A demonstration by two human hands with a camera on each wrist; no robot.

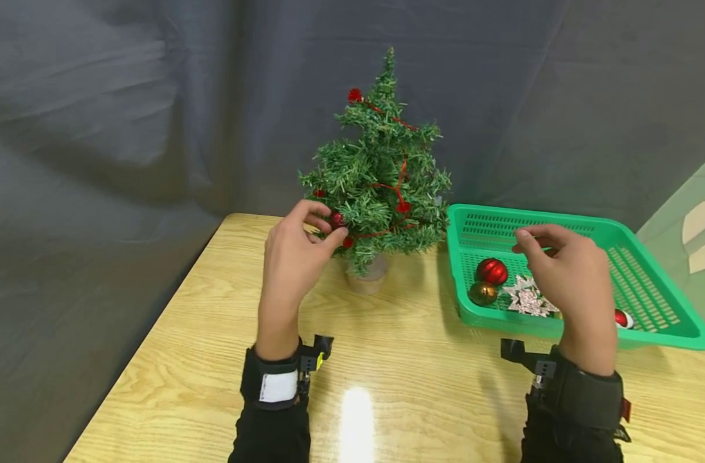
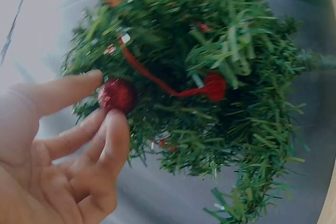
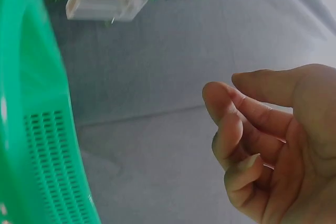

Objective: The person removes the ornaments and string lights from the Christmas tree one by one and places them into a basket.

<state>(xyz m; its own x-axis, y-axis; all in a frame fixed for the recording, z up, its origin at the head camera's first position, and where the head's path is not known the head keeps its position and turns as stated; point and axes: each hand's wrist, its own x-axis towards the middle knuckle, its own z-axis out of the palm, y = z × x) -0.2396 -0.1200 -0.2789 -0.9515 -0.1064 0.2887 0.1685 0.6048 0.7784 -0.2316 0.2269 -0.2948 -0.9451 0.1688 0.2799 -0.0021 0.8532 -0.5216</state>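
Observation:
A small artificial Christmas tree (image 1: 381, 154) stands on the table, hung with a red garland (image 2: 157, 82) and small red ornaments. At its lower left side my left hand (image 1: 297, 254) pinches a glittery dark red bauble (image 2: 117, 96) between thumb and fingertips, right against the branches. Whether the bauble is fastened to a branch I cannot tell. Over the green basket (image 1: 462, 302), my right hand (image 1: 574, 273) hovers with loosely curled fingers, holding nothing. Below it in the basket lie a shiny red bauble (image 1: 492, 272), a gold bauble (image 1: 482, 294) and a silvery snowflake ornament (image 1: 527, 298).
Partly hidden by the right forearm, a red and white ornament (image 1: 621, 318) lies in the basket. The tree's pale base (image 1: 366, 278) rests on the wooden table (image 1: 410, 373). A dark grey cloth (image 1: 259, 96) hangs behind the table.

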